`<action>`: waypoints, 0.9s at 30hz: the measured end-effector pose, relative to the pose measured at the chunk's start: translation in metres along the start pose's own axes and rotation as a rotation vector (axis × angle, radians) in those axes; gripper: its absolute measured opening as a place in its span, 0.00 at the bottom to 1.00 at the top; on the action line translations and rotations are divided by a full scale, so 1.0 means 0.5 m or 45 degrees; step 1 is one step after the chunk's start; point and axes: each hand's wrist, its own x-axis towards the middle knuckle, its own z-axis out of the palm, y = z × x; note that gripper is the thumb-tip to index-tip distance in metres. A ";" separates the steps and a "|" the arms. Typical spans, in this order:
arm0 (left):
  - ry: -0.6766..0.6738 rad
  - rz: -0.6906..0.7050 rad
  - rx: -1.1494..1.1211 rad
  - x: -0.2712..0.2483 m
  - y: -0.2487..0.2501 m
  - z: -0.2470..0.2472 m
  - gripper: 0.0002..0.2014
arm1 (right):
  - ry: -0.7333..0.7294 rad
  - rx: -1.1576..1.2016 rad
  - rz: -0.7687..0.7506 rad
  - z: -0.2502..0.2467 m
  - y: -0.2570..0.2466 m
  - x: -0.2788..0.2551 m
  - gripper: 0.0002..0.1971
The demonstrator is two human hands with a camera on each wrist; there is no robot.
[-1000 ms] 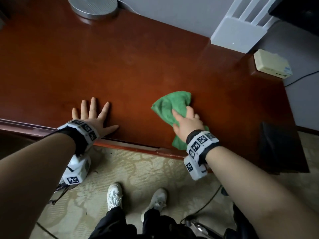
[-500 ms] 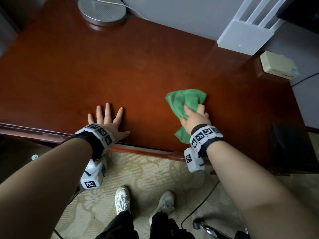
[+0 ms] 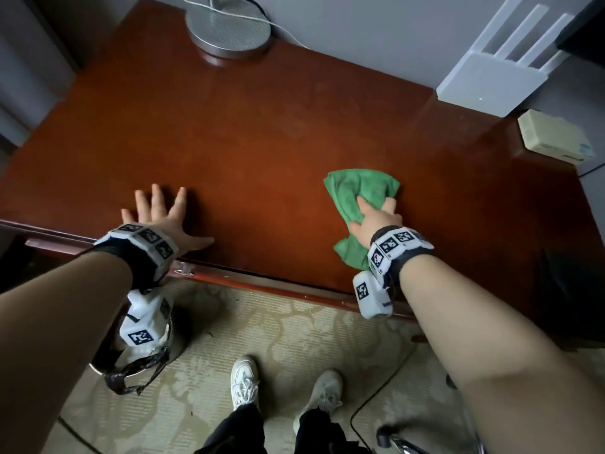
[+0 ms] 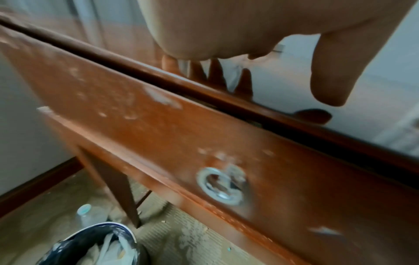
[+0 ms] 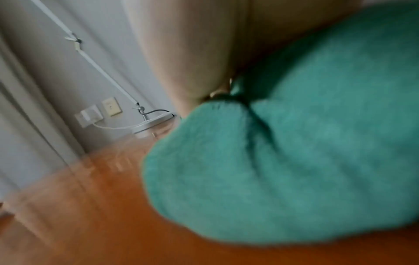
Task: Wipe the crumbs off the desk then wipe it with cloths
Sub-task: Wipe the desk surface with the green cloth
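A dark red wooden worktop point(image 3: 248, 132) stands against a grey wall, over pale patterned carpet point(image 3: 294, 332). At its back edge sit a round metal lamp base point(image 3: 229, 31), a white router point(image 3: 484, 83) and a cream box point(image 3: 553, 137) at the far right corner.

The left hand point(image 3: 163, 221) lies flat near the front edge, fingers straight and spread, thumb out to the side, holding nothing; the left wrist view shows the thumb tip just above the glossy top and the worktop's drawer front point(image 4: 204, 161) with a ring pull point(image 4: 221, 186) below.

The right hand point(image 3: 376, 221) presses on a crumpled green cloth point(image 3: 357, 191) right of centre, fingers curled into its folds, so this grip is closed on the cloth. The cloth spreads ahead of the fingers and trails back under the wrist toward the front edge. The right wrist view is blurred; the cloth point(image 5: 294, 152) fills it, touching the wood.

A bin point(image 4: 95, 245) with a plastic liner stands on the carpet below the left hand
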 end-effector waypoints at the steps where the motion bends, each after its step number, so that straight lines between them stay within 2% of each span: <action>1: 0.004 -0.047 -0.005 0.006 -0.019 -0.006 0.53 | -0.030 -0.072 -0.050 0.005 -0.014 -0.009 0.29; 3: -0.009 -0.073 -0.007 0.012 -0.048 -0.010 0.53 | -0.055 -0.245 -0.392 0.022 -0.041 -0.043 0.30; 6: -0.029 -0.039 0.008 0.015 -0.063 -0.004 0.52 | -0.226 -0.428 -0.955 0.050 -0.080 -0.102 0.29; 8: -0.039 -0.032 0.011 0.019 -0.064 -0.003 0.52 | -0.320 -0.419 -1.111 0.036 -0.099 -0.114 0.27; 9: -0.040 -0.025 0.017 0.021 -0.065 -0.002 0.52 | -0.297 -0.341 -1.107 0.022 -0.104 -0.102 0.27; 11: -0.042 -0.015 0.030 0.023 -0.067 -0.001 0.52 | -0.085 -0.126 -0.925 -0.006 -0.112 -0.053 0.26; 13: -0.055 -0.018 0.035 0.027 -0.068 -0.002 0.52 | 0.127 0.071 -0.517 -0.022 -0.125 0.001 0.27; 15: -0.068 -0.020 0.029 0.029 -0.068 -0.001 0.52 | 0.124 0.078 -0.069 -0.014 -0.153 0.034 0.28; 16: -0.068 -0.018 0.025 0.029 -0.069 0.000 0.52 | 0.093 0.031 0.010 -0.007 -0.171 0.034 0.28; 17: -0.063 -0.010 0.025 0.031 -0.069 0.000 0.51 | 0.082 -0.045 -0.037 0.001 -0.189 0.024 0.29; 18: -0.057 -0.001 0.022 0.032 -0.070 0.001 0.51 | 0.089 -0.138 -0.192 0.010 -0.204 0.006 0.29; 20: -0.031 0.008 -0.015 0.035 -0.073 0.003 0.47 | 0.040 -0.311 -0.651 0.035 -0.222 -0.040 0.30; 22: -0.020 0.010 -0.055 0.039 -0.076 0.004 0.43 | -0.149 -0.447 -1.064 0.053 -0.232 -0.085 0.29; 23: -0.024 0.011 -0.060 0.041 -0.076 0.004 0.42 | -0.252 -0.483 -1.197 0.052 -0.233 -0.099 0.28; 25: -0.034 0.012 -0.048 0.042 -0.076 0.003 0.40 | -0.324 -0.418 -1.273 0.030 -0.229 -0.096 0.26; 27: -0.043 0.013 -0.032 0.041 -0.076 0.001 0.40 | -0.156 -0.250 -1.103 0.000 -0.222 -0.051 0.26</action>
